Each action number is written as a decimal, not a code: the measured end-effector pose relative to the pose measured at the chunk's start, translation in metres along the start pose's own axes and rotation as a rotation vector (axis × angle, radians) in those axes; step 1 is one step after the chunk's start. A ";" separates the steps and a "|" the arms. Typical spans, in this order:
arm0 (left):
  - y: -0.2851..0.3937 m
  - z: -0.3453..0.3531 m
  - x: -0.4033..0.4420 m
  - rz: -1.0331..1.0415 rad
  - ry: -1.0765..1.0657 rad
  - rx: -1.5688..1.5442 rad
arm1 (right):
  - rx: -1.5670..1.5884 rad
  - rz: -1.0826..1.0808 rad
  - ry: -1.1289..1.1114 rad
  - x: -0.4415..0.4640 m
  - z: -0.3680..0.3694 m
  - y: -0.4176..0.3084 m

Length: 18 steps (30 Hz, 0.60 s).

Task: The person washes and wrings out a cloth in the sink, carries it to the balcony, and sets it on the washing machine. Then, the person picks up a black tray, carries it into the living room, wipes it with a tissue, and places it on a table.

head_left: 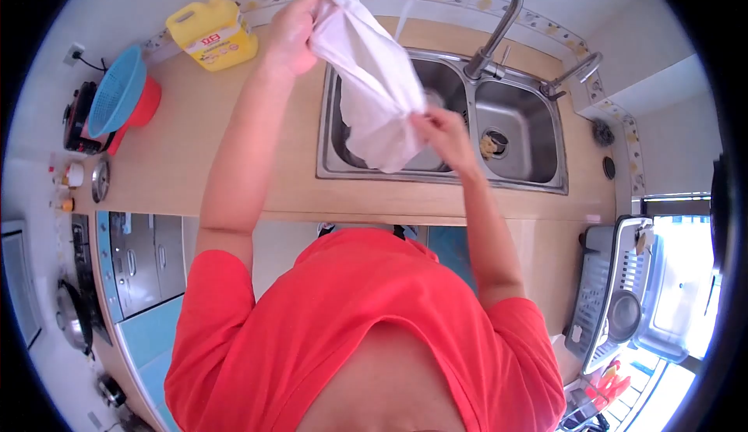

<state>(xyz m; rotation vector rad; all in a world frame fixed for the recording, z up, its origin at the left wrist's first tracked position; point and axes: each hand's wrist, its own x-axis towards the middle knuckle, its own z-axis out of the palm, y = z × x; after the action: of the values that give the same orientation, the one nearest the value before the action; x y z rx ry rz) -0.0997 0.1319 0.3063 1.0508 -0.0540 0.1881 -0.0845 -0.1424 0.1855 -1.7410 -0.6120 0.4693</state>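
Note:
A white cloth (370, 74) hangs stretched between my two hands, above the left basin of the steel sink (331, 163). My left hand (294, 33) is raised high and closed round the cloth's upper end. Lower down on the right, my right hand (444, 132) pinches the cloth's edge. The cloth covers much of the left basin, so what lies in it is mostly hidden. Behind the cloth, a stream of water falls from the curved faucet (510, 11).
On the counter at the left stand a yellow jug (214, 35) and a blue colander (118, 93) with a red basin (146, 103). Yellowish scraps (488, 147) lie at the right basin's drain. A small second tap (573, 74) stands at the right. A grey dish rack (600, 276) is lower right.

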 end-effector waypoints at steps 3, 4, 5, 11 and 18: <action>0.026 -0.002 -0.017 -0.076 -0.062 0.271 | -0.325 -0.005 0.383 -0.007 -0.054 -0.018; 0.033 0.000 -0.017 -0.109 0.029 0.484 | -0.287 -0.079 0.534 -0.008 -0.070 -0.021; 0.043 0.008 -0.023 -0.102 0.032 0.663 | -0.365 -0.134 0.589 -0.010 -0.088 -0.027; 0.096 0.029 -0.049 0.148 -0.232 1.154 | -0.776 -0.294 0.847 -0.032 -0.125 -0.096; -0.036 -0.093 -0.052 -0.036 -0.048 1.367 | -1.080 -0.223 0.664 -0.032 -0.129 -0.018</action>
<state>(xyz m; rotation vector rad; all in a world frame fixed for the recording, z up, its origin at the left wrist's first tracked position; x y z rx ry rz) -0.1488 0.1888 0.2218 2.4166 0.0667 0.1559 -0.0352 -0.2568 0.2350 -2.5921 -0.5856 -0.7371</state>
